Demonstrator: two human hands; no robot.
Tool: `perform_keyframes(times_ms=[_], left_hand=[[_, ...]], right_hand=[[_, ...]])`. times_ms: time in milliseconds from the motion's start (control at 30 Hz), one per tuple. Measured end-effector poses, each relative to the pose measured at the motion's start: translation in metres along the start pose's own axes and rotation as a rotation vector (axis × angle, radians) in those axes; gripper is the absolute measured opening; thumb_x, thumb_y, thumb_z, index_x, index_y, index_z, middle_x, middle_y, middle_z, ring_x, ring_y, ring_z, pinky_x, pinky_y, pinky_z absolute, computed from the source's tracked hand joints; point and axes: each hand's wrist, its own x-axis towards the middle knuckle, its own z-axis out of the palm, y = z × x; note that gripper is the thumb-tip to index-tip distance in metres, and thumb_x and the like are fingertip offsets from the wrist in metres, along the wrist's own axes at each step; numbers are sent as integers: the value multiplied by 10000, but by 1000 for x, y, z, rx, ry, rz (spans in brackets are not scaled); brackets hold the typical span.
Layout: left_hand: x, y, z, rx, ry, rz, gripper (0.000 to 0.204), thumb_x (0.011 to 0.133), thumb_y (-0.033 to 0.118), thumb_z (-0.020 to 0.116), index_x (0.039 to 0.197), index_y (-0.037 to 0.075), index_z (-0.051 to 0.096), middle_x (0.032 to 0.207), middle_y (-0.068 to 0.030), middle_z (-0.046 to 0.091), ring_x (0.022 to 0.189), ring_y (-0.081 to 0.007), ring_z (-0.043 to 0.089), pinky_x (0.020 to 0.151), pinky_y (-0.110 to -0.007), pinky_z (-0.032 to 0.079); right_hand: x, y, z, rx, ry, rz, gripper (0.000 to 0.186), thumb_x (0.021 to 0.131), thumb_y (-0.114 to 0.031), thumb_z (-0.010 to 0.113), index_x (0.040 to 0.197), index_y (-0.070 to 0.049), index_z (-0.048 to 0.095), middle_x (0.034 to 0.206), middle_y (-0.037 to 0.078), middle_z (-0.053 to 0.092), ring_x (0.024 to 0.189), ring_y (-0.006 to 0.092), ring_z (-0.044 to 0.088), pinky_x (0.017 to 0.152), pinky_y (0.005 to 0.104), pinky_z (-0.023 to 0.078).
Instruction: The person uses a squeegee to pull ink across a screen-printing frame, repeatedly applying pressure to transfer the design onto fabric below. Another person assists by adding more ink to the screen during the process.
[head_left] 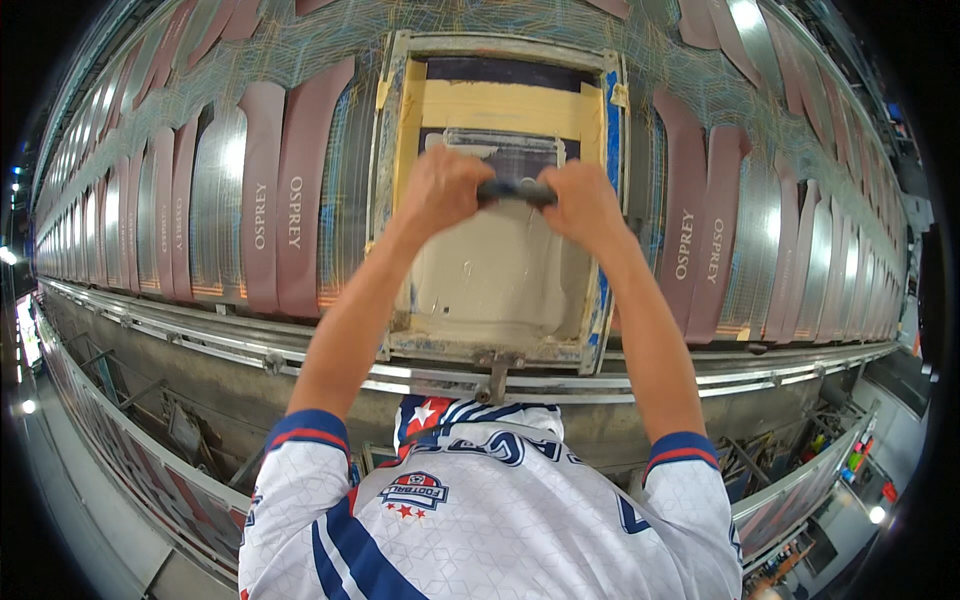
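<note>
A screen-printing frame [388,215] lies across the long table in front of me, its inner edges covered with yellow and blue tape. Both of my hands grip the dark handle of a squeegee [516,191] over the far half of the screen. My left hand [447,188] is closed round its left end and my right hand [587,203] round its right end. Wet cream ink [490,275] covers the near part of the screen, below the squeegee. The squeegee's blade is mostly hidden by the handle and hands.
Maroon cut pieces [265,190] with pale lettering lie in rows left of the frame; similar maroon pieces [685,215] lie to its right. A metal rail [270,355] runs along the table's near edge, and a metal bracket [497,370] on the frame meets it. Another table [150,470] stands behind me.
</note>
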Motion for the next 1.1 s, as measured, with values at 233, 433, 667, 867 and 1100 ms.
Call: perform_keyframes(times_ms=[233,433,667,867,1100], left_hand=[[-141,98,-6,-29,-86,-88,103,719,137,780,802,142,719,831,-7,702,786,-224,656,800,-382,453],[-85,58,-16,48,-72,-29,132,712,190,811,800,149,722,807,-33,698,803,-248,658,819,-409,436],[57,-30,-15,89,-133,-30,181,717,264,859,792,141,751,769,-66,709,775,-307,657,815,-430,441],[67,-44,-14,78,-115,-65,222,699,292,877,826,143,774,713,-78,698,720,-309,658,802,-422,462],[-17,2,-7,22,26,-14,154,684,219,848,741,151,723,686,-71,668,707,-290,653,767,-413,461]], right_hand=[[-146,-66,48,133,105,-132,343,666,-146,810,978,-88,681,910,80,672,997,279,635,979,423,450],[-88,-45,18,39,22,-117,267,731,-156,792,964,-86,684,936,95,685,1017,291,639,974,430,460],[54,22,-24,73,49,-50,224,789,-210,785,900,-37,695,794,205,680,863,401,674,783,496,517],[76,24,-24,176,0,29,228,803,-204,793,904,-23,697,816,213,690,833,416,678,733,495,514],[3,-7,3,93,-35,-82,229,727,-163,763,907,-45,685,888,190,697,935,383,671,849,487,513]])
